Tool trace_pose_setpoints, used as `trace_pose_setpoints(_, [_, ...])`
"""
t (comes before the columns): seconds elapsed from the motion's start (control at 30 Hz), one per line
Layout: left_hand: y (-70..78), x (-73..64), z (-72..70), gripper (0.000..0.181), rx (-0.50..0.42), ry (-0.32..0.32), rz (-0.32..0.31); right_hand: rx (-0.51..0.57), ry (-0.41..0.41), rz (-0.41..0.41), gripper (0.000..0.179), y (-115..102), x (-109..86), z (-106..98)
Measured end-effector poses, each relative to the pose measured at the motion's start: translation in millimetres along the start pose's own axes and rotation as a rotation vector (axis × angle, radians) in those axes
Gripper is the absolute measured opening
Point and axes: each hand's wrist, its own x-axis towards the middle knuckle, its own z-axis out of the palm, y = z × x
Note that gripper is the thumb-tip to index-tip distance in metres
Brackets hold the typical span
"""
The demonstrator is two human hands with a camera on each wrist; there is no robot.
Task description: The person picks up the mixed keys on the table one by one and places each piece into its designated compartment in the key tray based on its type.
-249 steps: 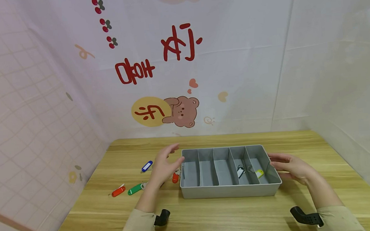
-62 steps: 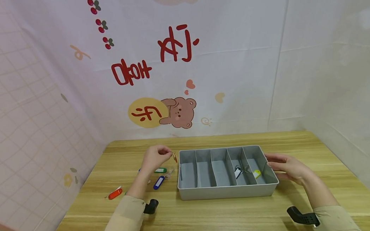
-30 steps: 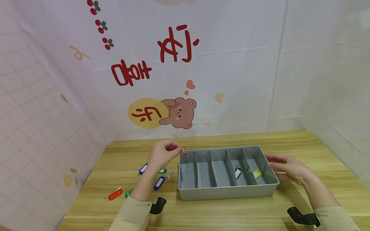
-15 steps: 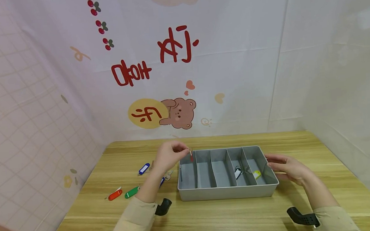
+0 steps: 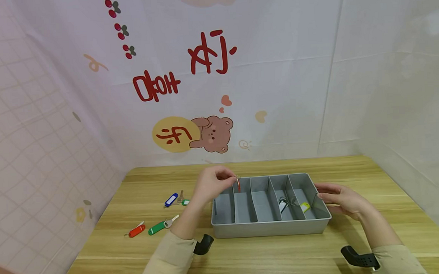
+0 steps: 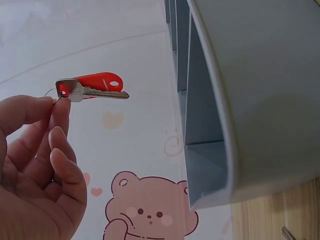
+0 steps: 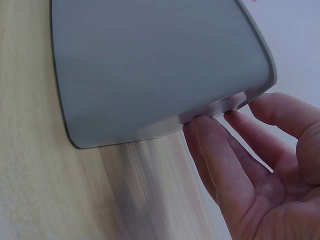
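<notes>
My left hand [image 5: 212,184] pinches the ring of a key with a red tag [image 5: 239,184] between thumb and fingertips. The tag hangs over the second compartment from the left of the grey divided organizer box [image 5: 272,228]. In the left wrist view, the silver key [image 6: 74,91] lies across the tag, and the other fingers are curled. My right hand [image 5: 342,197] rests its fingertips against the box's right end wall; in the right wrist view, the fingers [image 7: 217,150] extend to that wall, with the thumb by its top corner.
A yellow key tag [image 5: 304,207] lies in the rightmost compartment, and a white-labelled dark tag [image 5: 282,204] in the one beside it. Left on the wooden table lie a red tag [image 5: 137,231], a green tag [image 5: 156,228] with a key, and a blue tag [image 5: 171,200].
My left hand lifted the red-tagged key from beside the box and moved it right, from outside the left wall to over the second compartment. The right hand stays at the box's end.
</notes>
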Motion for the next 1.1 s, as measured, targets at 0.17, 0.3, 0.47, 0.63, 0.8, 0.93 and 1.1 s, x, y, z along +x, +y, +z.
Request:
trace_pose_setpoints(0.17, [5.7, 2.0, 6.6, 0.006, -0.012, -0.035, 0.008, -0.002, -0.001, 0.000, 0.060, 0, -0.3, 0])
trace_pose_setpoints(0.3, [9.8, 3.1, 12.4, 0.004, -0.004, -0.058, 0.035, -0.006, -0.002, -0.001, 0.061, 0, -0.2, -1])
trace_pose_setpoints(0.47, [13.5, 5.3, 19.3, 0.004, 0.020, -0.095, 0.035, -0.009, -0.002, 0.001, 0.061, 0, 0.1, -1])
trace_pose_setpoints(0.63, [17.5, 9.5, 25.5, 0.005, 0.064, -0.135, 0.032, -0.026, 0.004, 0.009, 0.063, 0, 0.5, -1])
trace_pose_setpoints(0.8, [20.5, 14.1, 30.3, 0.005, 0.079, -0.170, 0.043, -0.029, 0.007, 0.009, 0.064, 0, 0.8, 0])
trace_pose_setpoints(0.93, [21.8, 17.6, 34.5, 0.005, 0.079, -0.197, 0.051, -0.024, 0.005, 0.006, 0.064, -1, 0.7, 0])
trace_pose_setpoints(1.1, [23.1, 20.3, 38.9, 0.005, 0.094, -0.235, 0.034, -0.021, 0.006, 0.007, 0.064, -1, 0.5, 0])
